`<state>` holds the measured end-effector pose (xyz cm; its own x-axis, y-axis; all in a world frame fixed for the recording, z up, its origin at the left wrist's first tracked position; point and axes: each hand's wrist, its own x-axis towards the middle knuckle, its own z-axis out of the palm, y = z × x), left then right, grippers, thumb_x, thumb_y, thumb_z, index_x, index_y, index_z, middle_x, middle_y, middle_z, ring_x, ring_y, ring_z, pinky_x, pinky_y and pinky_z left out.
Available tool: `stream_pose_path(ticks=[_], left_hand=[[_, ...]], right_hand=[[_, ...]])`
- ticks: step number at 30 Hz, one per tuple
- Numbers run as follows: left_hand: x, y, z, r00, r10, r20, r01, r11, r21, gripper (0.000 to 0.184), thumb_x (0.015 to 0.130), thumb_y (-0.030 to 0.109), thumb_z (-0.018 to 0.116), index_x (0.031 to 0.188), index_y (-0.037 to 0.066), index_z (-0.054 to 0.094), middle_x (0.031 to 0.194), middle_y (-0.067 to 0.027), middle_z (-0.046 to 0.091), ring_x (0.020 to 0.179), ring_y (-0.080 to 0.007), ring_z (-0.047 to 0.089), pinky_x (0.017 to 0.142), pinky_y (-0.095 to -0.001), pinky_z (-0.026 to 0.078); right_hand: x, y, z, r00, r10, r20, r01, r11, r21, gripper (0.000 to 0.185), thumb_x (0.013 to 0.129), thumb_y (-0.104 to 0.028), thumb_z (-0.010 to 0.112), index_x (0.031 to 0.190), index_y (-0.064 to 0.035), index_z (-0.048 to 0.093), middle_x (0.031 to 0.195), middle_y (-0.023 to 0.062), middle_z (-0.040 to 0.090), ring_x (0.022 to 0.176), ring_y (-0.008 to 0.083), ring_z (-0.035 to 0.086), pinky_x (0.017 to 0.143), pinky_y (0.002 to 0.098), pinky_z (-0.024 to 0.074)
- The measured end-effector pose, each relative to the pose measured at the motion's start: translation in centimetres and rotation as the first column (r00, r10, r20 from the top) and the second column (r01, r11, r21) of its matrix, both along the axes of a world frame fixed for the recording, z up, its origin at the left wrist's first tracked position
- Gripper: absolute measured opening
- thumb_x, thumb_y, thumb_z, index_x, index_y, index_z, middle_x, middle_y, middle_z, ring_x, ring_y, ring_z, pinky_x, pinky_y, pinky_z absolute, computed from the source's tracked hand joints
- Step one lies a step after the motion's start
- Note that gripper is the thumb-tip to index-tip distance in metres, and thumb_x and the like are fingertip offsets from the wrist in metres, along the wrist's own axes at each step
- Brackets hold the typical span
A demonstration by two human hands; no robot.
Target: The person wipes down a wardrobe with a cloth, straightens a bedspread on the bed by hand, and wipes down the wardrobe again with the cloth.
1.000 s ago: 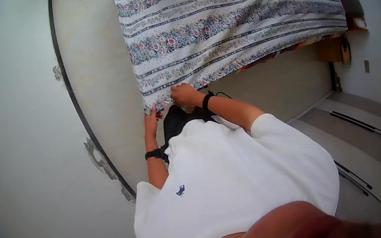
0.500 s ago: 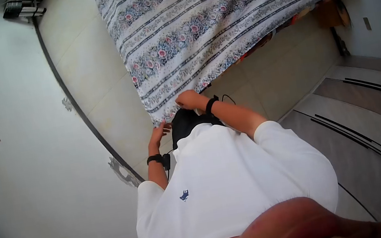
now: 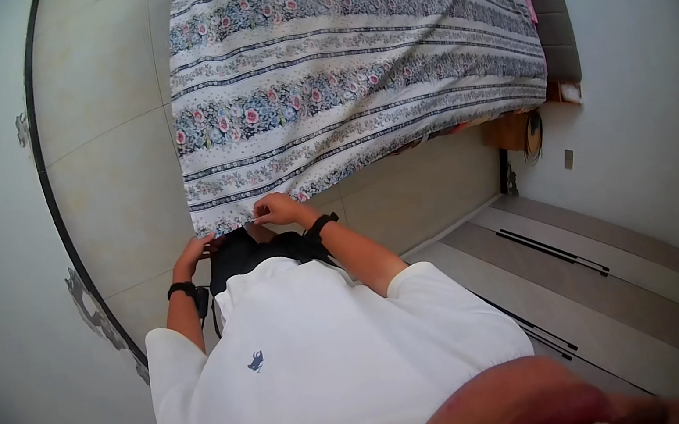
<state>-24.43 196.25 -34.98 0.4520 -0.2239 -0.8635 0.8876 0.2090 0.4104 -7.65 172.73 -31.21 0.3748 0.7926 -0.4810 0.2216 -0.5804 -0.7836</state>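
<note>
A white bedsheet [image 3: 349,46] with blue floral bands and pink roses is spread over a bed, its near edge hanging in front of me. My right hand [image 3: 282,210] is closed in a pinch on that near edge. At the sheet's near left corner is my left hand [image 3: 194,255], its fingers bent and closed on the cloth; part of the grip is hidden. Between the two hands a short stretch of hem runs just above my dark shorts [image 3: 250,254].
A grey padded headboard [image 3: 550,19] stands at the far right, against the wall. Grey-brown cabinet fronts [image 3: 561,266] with long black handles line the right. Tiled floor [image 3: 113,159] runs along the left, beside a wall with peeling patches.
My view has turned, showing more of the bed and headboard. My left hand's fingers, apart beside the corner earlier, have closed on it. My right hand still pinches the edge.
</note>
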Motion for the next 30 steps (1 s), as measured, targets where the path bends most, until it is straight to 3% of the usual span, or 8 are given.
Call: stream_pose_path(ticks=[5, 8, 10, 17, 21, 26, 28, 30], left_hand=[[1.4, 1.3, 0.7, 0.997, -0.037, 0.061, 0.033, 0.997, 0.069, 0.039, 0.084, 0.042, 0.054, 0.102, 0.007, 0.06, 0.093, -0.0032, 0.065, 0.083, -0.0149, 0.056, 0.078, -0.0305, 0.042], [0.2, 2.2, 2.5, 0.954, 0.243, 0.177, -0.194, 0.947, -0.256, 0.044, 0.085, 0.046, 0.052, 0.099, 0.006, 0.064, 0.098, -0.0056, 0.063, 0.089, -0.0166, 0.056, 0.082, -0.0305, 0.041], [-1.1, 2.6, 2.7, 0.998, 0.046, 0.054, -0.043, 0.998, -0.048, 0.044, 0.085, 0.047, 0.051, 0.1, 0.008, 0.064, 0.097, -0.0059, 0.063, 0.089, -0.0174, 0.056, 0.081, -0.0319, 0.041], [-0.6, -0.4, -7.9, 0.973, -0.161, -0.166, 0.203, 0.938, 0.282, 0.036, 0.083, 0.037, 0.05, 0.09, 0.006, 0.067, 0.077, -0.005, 0.065, 0.063, -0.0196, 0.06, 0.063, -0.0378, 0.046], [-0.3, -2.2, -11.7, 0.972, -0.228, -0.064, 0.232, 0.864, 0.447, 0.038, 0.084, 0.029, 0.045, 0.098, -0.002, 0.062, 0.082, -0.0136, 0.064, 0.069, -0.0267, 0.061, 0.061, -0.0391, 0.05], [1.9, -4.0, -9.8, 0.95, -0.163, -0.267, 0.28, 0.825, 0.491, 0.035, 0.081, 0.021, 0.045, 0.102, -0.006, 0.056, 0.08, -0.0224, 0.063, 0.066, -0.0307, 0.063, 0.06, -0.0415, 0.052], [3.5, -6.0, -10.4, 0.962, -0.215, -0.168, 0.271, 0.82, 0.505, 0.033, 0.082, 0.024, 0.046, 0.096, -0.004, 0.057, 0.083, -0.0205, 0.063, 0.077, -0.0336, 0.063, 0.067, -0.0434, 0.051], [7.8, -9.6, -8.2, 0.876, -0.408, 0.257, -0.011, 0.516, 0.857, 0.03, 0.081, 0.024, 0.05, 0.09, -0.004, 0.057, 0.079, -0.0174, 0.063, 0.075, -0.0346, 0.061, 0.07, -0.0426, 0.048]], right_hand=[[0.2, 2.1, 1.7, 0.979, 0.149, 0.14, -0.142, 0.988, -0.06, 0.016, 0.07, -0.022, 0.068, 0.076, -0.0081, 0.062, 0.072, 0.0085, 0.062, 0.069, 0.0258, 0.06, 0.061, 0.0364, 0.0462], [0.5, 2.0, 3.1, 0.958, 0.124, 0.258, -0.113, 0.992, -0.058, 0.013, 0.068, -0.019, 0.066, 0.076, -0.0089, 0.062, 0.074, 0.009, 0.061, 0.071, 0.0276, 0.059, 0.06, 0.0382, 0.0454], [0.7, 2.1, 2.0, 0.981, -0.007, 0.193, 0.005, 1.0, 0.01, 0.013, 0.068, -0.019, 0.064, 0.078, -0.0101, 0.062, 0.075, 0.0085, 0.062, 0.074, 0.0284, 0.059, 0.062, 0.039, 0.0456], [-3.5, -2.7, -3.6, 0.965, 0.26, -0.029, -0.241, 0.844, -0.48, 0.016, 0.078, -0.02, 0.06, 0.089, -0.0087, 0.061, 0.093, 0.0161, 0.061, 0.086, 0.033, 0.059, 0.074, 0.0437, 0.0469], [-2.2, -4.5, -1.9, 0.991, 0.059, 0.121, -0.035, 0.98, -0.194, 0.021, 0.077, -0.022, 0.06, 0.089, -0.0042, 0.061, 0.083, 0.0157, 0.063, 0.078, 0.0331, 0.06, 0.069, 0.0428, 0.0478], [0.7, -10.0, 1.0, 0.976, -0.199, 0.084, 0.213, 0.946, -0.245, 0.022, 0.083, -0.023, 0.056, 0.089, -0.0025, 0.06, 0.079, 0.0161, 0.062, 0.074, 0.0324, 0.058, 0.067, 0.0443, 0.0468], [1.9, -12.5, 0.6, 0.946, -0.268, 0.182, 0.312, 0.906, -0.285, 0.02, 0.084, -0.022, 0.054, 0.089, -0.003, 0.06, 0.083, 0.0145, 0.063, 0.077, 0.0318, 0.06, 0.07, 0.0424, 0.0475], [2.2, -15.2, 0.0, 0.943, -0.279, 0.183, 0.323, 0.899, -0.295, 0.02, 0.085, -0.021, 0.054, 0.091, -0.0031, 0.06, 0.083, 0.014, 0.063, 0.077, 0.0301, 0.061, 0.069, 0.0412, 0.0481]])
